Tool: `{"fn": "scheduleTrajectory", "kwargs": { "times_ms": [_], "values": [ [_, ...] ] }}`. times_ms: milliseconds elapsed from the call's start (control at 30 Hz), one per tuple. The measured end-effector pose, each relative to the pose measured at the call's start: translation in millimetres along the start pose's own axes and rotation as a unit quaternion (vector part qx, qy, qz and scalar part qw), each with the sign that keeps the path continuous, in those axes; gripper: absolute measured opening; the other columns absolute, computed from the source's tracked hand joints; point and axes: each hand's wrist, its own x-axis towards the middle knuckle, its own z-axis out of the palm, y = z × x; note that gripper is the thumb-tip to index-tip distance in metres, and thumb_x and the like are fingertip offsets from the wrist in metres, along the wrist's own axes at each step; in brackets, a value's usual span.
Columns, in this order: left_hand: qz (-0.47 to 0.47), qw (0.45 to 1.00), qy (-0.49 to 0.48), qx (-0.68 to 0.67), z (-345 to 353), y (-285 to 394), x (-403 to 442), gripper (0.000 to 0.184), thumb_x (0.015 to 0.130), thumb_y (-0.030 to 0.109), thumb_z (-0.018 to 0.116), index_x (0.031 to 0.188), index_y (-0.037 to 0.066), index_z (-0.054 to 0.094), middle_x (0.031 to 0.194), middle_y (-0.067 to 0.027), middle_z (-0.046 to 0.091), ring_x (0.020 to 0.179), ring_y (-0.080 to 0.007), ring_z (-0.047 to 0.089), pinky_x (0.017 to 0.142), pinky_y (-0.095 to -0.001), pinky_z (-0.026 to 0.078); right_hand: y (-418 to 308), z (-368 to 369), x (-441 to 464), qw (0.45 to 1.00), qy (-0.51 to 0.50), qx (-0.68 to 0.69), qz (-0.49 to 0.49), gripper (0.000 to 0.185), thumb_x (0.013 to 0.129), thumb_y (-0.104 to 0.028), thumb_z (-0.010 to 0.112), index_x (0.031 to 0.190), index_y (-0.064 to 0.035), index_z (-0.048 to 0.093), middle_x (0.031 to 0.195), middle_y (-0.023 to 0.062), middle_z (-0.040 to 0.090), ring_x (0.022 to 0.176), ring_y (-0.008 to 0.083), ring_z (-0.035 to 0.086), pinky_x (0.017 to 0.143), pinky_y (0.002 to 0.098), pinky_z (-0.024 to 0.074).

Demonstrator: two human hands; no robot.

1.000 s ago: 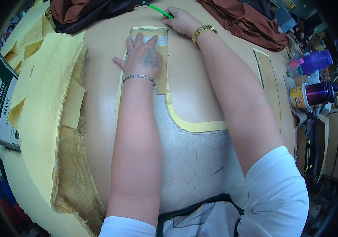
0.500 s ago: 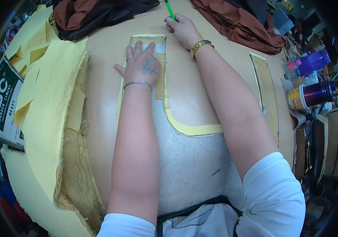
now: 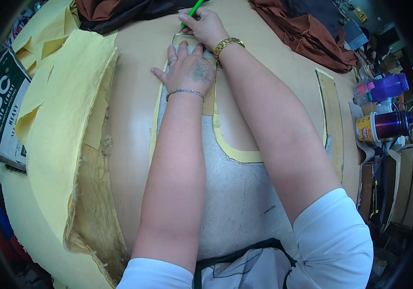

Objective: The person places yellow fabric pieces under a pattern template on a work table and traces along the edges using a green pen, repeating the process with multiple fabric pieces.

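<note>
Left hand [image 3: 189,70] splayed on panel [image 3: 233,197], right hand [image 3: 206,28] gripping pen [image 3: 194,12], tip by far edge

A workshop: a rubber cement can [image 3: 4,108] and yellow sheets [image 3: 57,120] at left, brown cloth [image 3: 307,41] on the far surface [image 3: 264,62], cluttered shelving at right.

The top edge crops the green pen [image 3: 195,8]; the left hand [image 3: 190,69] hides some grey sheet [image 3: 233,202].
</note>
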Motion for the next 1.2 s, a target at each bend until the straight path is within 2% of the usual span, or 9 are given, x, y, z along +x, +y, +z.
{"fn": "scheduleTrajectory", "kwargs": {
  "times_ms": [100, 400, 433, 700, 833, 933, 1000, 1100, 1200],
  "values": [
    [0.001, 1.0, 0.005, -0.004, 1, 0, 0, 0.042, 0.083, 0.026, 0.033, 0.125, 0.029, 0.036, 0.137, -0.0002, 0.022, 0.128, -0.0214, 0.016, 0.094, -0.0644, 0.012, -6, -1, -5, 1.0, 0.007, 0.014, 0.022, 0.029, 0.079, -0.02, 0.059, 0.095, 0.0029, 0.054, 0.078, 0.0077, 0.059, 0.069, 0.0114, 0.058, 0.062, 0.0218, 0.0482],
    [0.004, 1.0, 0.02, -0.005, 6, -2, 1, 0.042, 0.083, 0.025, 0.033, 0.124, 0.029, 0.037, 0.136, -0.0005, 0.024, 0.127, -0.0204, 0.016, 0.094, -0.0638, 0.012, 1, -21, -6, 0.971, -0.02, -0.234, -0.049, 0.027, 0.079, -0.023, 0.059, 0.092, 0.0006, 0.056, 0.078, 0.0082, 0.06, 0.068, 0.0129, 0.057, 0.064, 0.0253, 0.046],
    [0.001, 1.0, 0.018, -0.003, 6, -2, 2, 0.042, 0.083, 0.024, 0.033, 0.124, 0.029, 0.037, 0.136, -0.0005, 0.023, 0.127, -0.0205, 0.016, 0.094, -0.0637, 0.012, -4, -30, -13, 0.983, -0.021, -0.179, -0.019, 0.027, 0.08, -0.025, 0.057, 0.09, 0.0006, 0.057, 0.076, 0.0082, 0.06, 0.068, 0.0128, 0.057, 0.063, 0.0259, 0.0456],
    [-0.012, 1.0, -0.02, -0.021, -5, 4, -1, 0.045, 0.079, 0.021, 0.037, 0.125, 0.027, 0.038, 0.137, -0.0003, 0.021, 0.128, -0.0194, 0.012, 0.097, -0.0603, 0.007, -11, -9, -16, 0.974, 0.02, -0.222, -0.03, 0.032, 0.077, -0.031, 0.059, 0.09, -0.0015, 0.059, 0.075, 0.0111, 0.061, 0.069, 0.0193, 0.057, 0.065, 0.0303, 0.0448],
    [-0.012, 1.0, -0.017, -0.024, -2, 1, 2, 0.045, 0.08, 0.023, 0.036, 0.125, 0.028, 0.037, 0.137, 0.0007, 0.021, 0.128, -0.0188, 0.012, 0.097, -0.0605, 0.007, -23, -54, -28, 0.928, 0.008, -0.373, -0.013, 0.029, 0.078, -0.028, 0.059, 0.089, -0.0016, 0.058, 0.074, 0.009, 0.06, 0.066, 0.016, 0.056, 0.063, 0.0281, 0.0447],
    [-0.008, 0.999, -0.038, -0.018, -6, 3, 2, 0.045, 0.081, 0.024, 0.036, 0.126, 0.028, 0.037, 0.137, 0.0008, 0.02, 0.128, -0.019, 0.011, 0.097, -0.0605, 0.007, -31, -76, -70, 0.971, 0.071, -0.226, 0.027, 0.028, 0.075, -0.026, 0.06, 0.084, 0.0006, 0.058, 0.072, 0.0127, 0.06, 0.066, 0.0215, 0.059, 0.063, 0.0304, 0.0457],
    [-0.003, 0.999, -0.052, -0.016, -7, 0, 5, 0.045, 0.081, 0.025, 0.035, 0.126, 0.028, 0.036, 0.137, 0.0005, 0.02, 0.129, -0.0191, 0.011, 0.097, -0.0606, 0.007, -39, -63, -115, 0.987, 0.137, -0.074, 0.043, 0.022, 0.076, -0.02, 0.061, 0.082, 0.0015, 0.059, 0.069, 0.0107, 0.06, 0.061, 0.0163, 0.058, 0.06, 0.0269, 0.0451],
    [0.015, 0.996, -0.082, 0.001, -8, -2, 7, 0.047, 0.082, 0.027, 0.035, 0.129, 0.028, 0.031, 0.139, 0.0002, 0.017, 0.129, -0.0198, 0.009, 0.096, -0.0611, 0.006, -35, -42, -153, 0.987, 0.149, 0.018, 0.066, 0.017, 0.076, -0.015, 0.06, 0.082, 0.0016, 0.059, 0.069, 0.0102, 0.061, 0.062, 0.0133, 0.057, 0.059, 0.0256, 0.0448],
    [0.022, 0.996, -0.087, 0.003, -7, -9, 7, 0.047, 0.083, 0.028, 0.035, 0.13, 0.028, 0.028, 0.139, 0.0003, 0.015, 0.129, -0.0199, 0.007, 0.096, -0.0611, 0.006, -40, -32, -162, 0.985, 0.159, -0.003, 0.061, 0.017, 0.076, -0.015, 0.06, 0.083, 0.0012, 0.059, 0.07, 0.0103, 0.061, 0.062, 0.0137, 0.058, 0.06, 0.0256, 0.045]
  ]
}}
